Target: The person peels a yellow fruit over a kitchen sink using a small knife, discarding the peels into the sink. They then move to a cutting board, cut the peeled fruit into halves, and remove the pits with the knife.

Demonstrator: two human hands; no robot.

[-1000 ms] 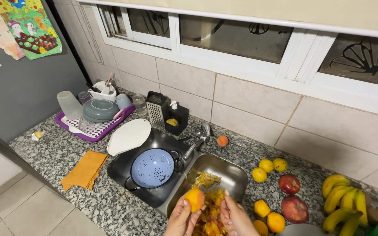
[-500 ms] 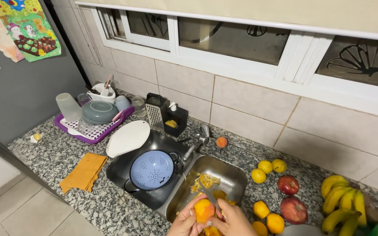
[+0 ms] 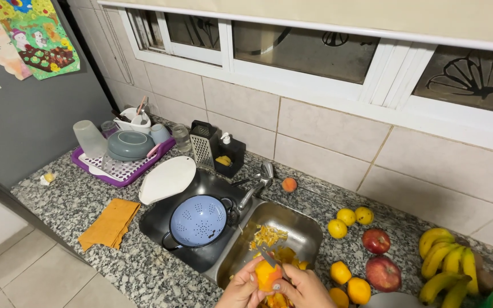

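Since the earlier frames the orange fruit [image 3: 268,275] has come up from low over the sink and now sits higher between the two hands, and the view has tipped down a little, so the hands show more fully at the bottom edge.

The worktop [image 3: 81,208] is speckled grey granite running under a tiled wall. Its steel sink [image 3: 300,228] lies near the front edge, with peelings heaped in the basin. On the draining side to the left rests a blue colander [image 3: 199,219], and beyond it a white board [image 3: 168,179]. A purple rack [image 3: 115,168] of bowls and cups stands at the far left corner, and an orange cloth [image 3: 109,222] lies near the front left edge. Toward the right end lie bananas [image 3: 449,268], two red apples [image 3: 380,256] and several lemons [image 3: 346,217].

The left hand [image 3: 241,291] cups the fruit from below, its grip closed around it. The right hand [image 3: 303,288] presses on the fruit from the side, its grip narrow; a thin blade seems to stand at the top, though it is too small to be sure.

The fruit looks small and light, with wet, partly peeled flesh, so it is likely soft and slippery and would bruise under a hard squeeze. The surest hold is probably a cradle in the palm, fingers spread around whatever skin remains.
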